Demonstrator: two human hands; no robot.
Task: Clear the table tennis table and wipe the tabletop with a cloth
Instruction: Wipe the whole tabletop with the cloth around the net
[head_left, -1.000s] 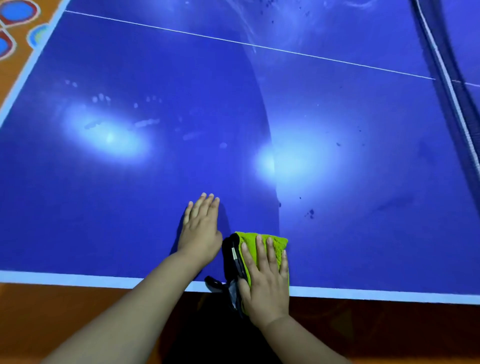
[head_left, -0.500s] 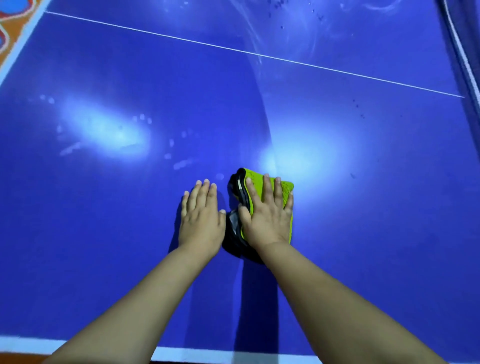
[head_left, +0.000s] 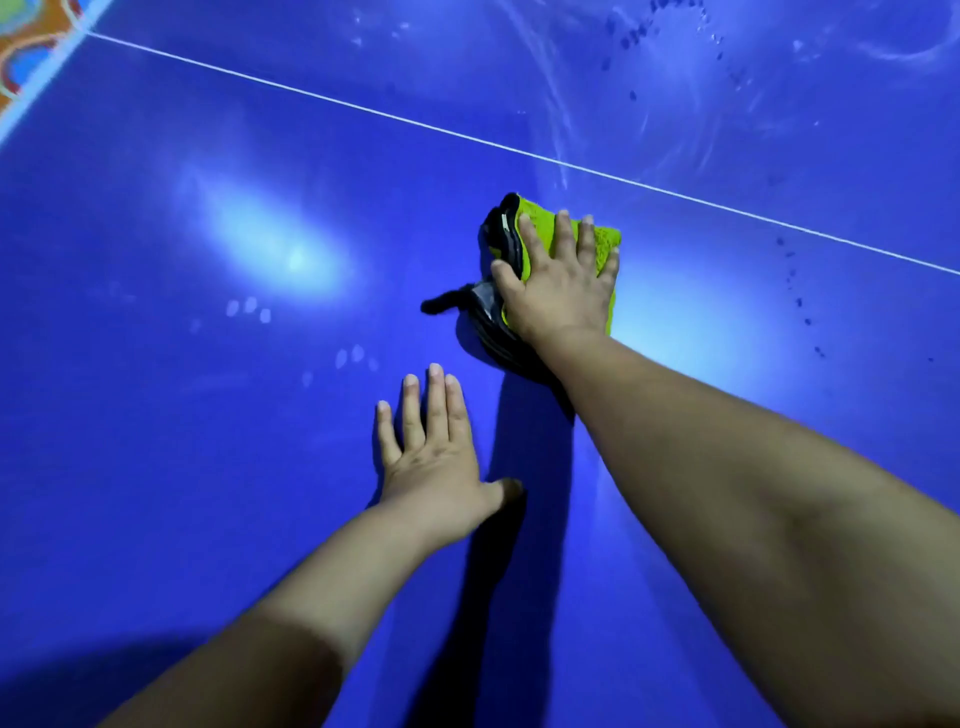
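A folded green and black cloth (head_left: 605, 241) lies on the blue table tennis tabletop (head_left: 208, 467), just short of the white centre line (head_left: 363, 111). My right hand (head_left: 558, 280) presses flat on the cloth with straight, spread fingers. My left hand (head_left: 436, 457) rests flat on the bare tabletop, nearer to me and to the left of the cloth, holding nothing.
Dark specks (head_left: 795, 291) dot the surface to the right of the cloth and at the far right. Pale fingerprint smudges (head_left: 249, 309) mark the table left of my hands. The table's white left edge (head_left: 47, 83) and a patterned orange floor (head_left: 26, 31) show at top left.
My right hand has pushed the cloth away from the near edge, forward across the table toward the centre line. My left hand stayed flat on the table, and my view moved forward.
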